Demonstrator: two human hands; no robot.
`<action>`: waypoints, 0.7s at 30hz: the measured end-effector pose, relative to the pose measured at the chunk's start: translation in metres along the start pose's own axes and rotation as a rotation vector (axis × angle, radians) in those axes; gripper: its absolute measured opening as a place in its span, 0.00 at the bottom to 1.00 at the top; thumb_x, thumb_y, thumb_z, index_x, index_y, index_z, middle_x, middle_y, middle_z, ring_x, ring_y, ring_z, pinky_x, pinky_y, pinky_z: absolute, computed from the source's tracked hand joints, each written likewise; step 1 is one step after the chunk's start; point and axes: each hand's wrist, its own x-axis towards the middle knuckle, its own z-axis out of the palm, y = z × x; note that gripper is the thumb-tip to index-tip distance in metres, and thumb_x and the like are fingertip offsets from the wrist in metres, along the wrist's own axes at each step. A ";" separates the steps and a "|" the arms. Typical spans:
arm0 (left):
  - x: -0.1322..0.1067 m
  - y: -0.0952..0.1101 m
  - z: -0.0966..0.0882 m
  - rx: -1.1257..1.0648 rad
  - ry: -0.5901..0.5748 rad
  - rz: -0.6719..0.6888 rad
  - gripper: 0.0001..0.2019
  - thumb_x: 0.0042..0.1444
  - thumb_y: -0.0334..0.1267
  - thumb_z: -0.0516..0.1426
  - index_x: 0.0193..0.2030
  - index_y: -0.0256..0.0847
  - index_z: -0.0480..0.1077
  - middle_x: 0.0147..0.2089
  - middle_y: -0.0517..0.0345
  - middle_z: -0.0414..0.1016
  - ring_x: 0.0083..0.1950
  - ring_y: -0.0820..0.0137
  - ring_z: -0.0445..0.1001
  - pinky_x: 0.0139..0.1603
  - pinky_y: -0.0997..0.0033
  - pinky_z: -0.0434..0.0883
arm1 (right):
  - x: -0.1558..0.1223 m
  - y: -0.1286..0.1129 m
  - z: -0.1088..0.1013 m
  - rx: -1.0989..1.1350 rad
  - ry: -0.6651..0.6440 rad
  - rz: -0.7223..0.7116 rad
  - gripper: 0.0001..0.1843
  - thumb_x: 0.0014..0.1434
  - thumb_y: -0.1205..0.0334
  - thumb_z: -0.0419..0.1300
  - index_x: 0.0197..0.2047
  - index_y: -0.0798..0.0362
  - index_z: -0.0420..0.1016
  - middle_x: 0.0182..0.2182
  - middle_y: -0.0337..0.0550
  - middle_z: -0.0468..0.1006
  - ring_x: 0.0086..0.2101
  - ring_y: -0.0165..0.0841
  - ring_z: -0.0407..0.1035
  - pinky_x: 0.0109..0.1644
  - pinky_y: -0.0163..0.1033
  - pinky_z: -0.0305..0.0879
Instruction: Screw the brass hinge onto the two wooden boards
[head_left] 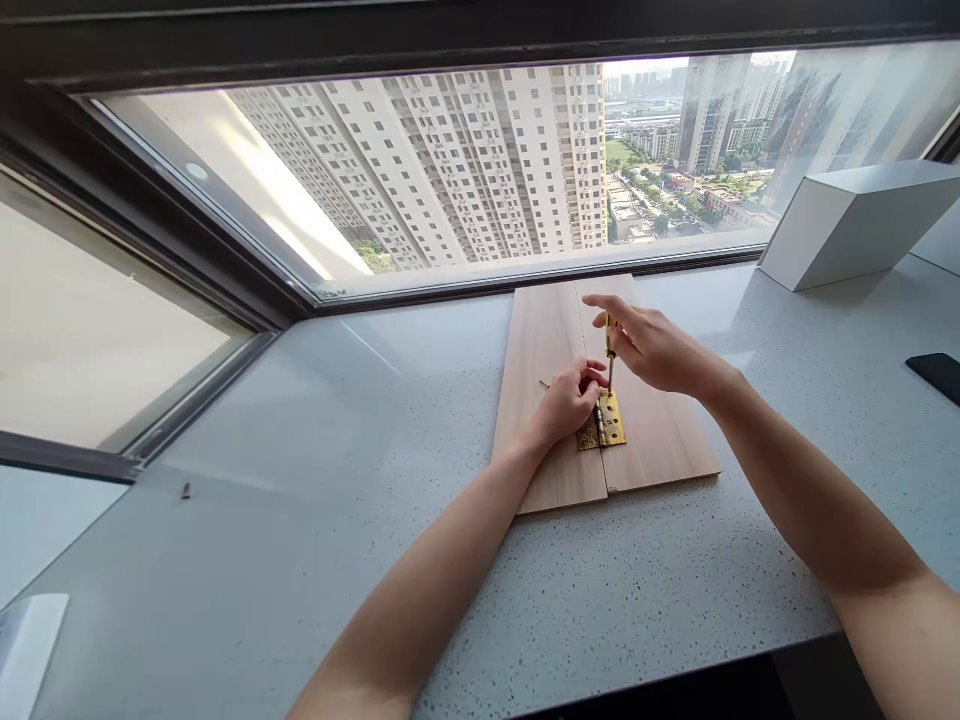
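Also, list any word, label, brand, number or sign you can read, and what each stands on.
No text can be read.
Hinge: details too small to make out any lettering.
Screwdriver: partly hidden by the right hand, no lettering legible.
White box: none on the faces shown.

Hinge (602, 428) — glossy metal; boards (544, 335) — wood (smooth, matt).
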 end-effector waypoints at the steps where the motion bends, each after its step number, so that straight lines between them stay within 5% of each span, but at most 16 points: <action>1: 0.000 -0.001 0.000 -0.004 0.002 0.010 0.15 0.68 0.34 0.58 0.59 0.43 0.76 0.52 0.50 0.92 0.48 0.60 0.87 0.54 0.58 0.79 | 0.000 0.000 0.000 0.013 -0.022 0.002 0.35 0.83 0.64 0.47 0.88 0.61 0.63 0.54 0.59 0.89 0.48 0.42 0.79 0.56 0.49 0.74; 5: 0.001 -0.001 0.000 -0.016 0.010 0.040 0.12 0.66 0.33 0.59 0.55 0.44 0.76 0.50 0.51 0.91 0.51 0.59 0.87 0.56 0.60 0.80 | 0.003 0.001 0.003 -0.030 0.042 0.020 0.27 0.82 0.58 0.61 0.79 0.52 0.75 0.37 0.41 0.83 0.35 0.36 0.71 0.45 0.45 0.67; 10: 0.001 0.002 0.000 0.002 0.019 0.034 0.11 0.67 0.33 0.59 0.55 0.44 0.76 0.49 0.52 0.91 0.47 0.61 0.87 0.54 0.60 0.80 | 0.004 -0.006 0.010 -0.169 0.134 0.069 0.11 0.82 0.53 0.64 0.57 0.50 0.79 0.40 0.44 0.85 0.35 0.36 0.69 0.40 0.44 0.61; 16: -0.002 0.007 -0.002 0.007 0.007 0.025 0.10 0.67 0.33 0.59 0.54 0.44 0.76 0.50 0.52 0.91 0.47 0.62 0.86 0.54 0.61 0.81 | 0.001 -0.015 0.009 -0.196 0.173 0.010 0.23 0.84 0.60 0.47 0.63 0.58 0.81 0.57 0.61 0.86 0.50 0.45 0.76 0.43 0.48 0.63; 21: -0.002 0.010 -0.002 -0.002 0.017 0.025 0.07 0.67 0.33 0.59 0.49 0.45 0.75 0.48 0.51 0.90 0.49 0.59 0.87 0.56 0.59 0.82 | 0.005 -0.007 0.009 -0.016 0.123 -0.108 0.28 0.84 0.62 0.52 0.80 0.58 0.75 0.51 0.53 0.87 0.40 0.38 0.73 0.46 0.47 0.68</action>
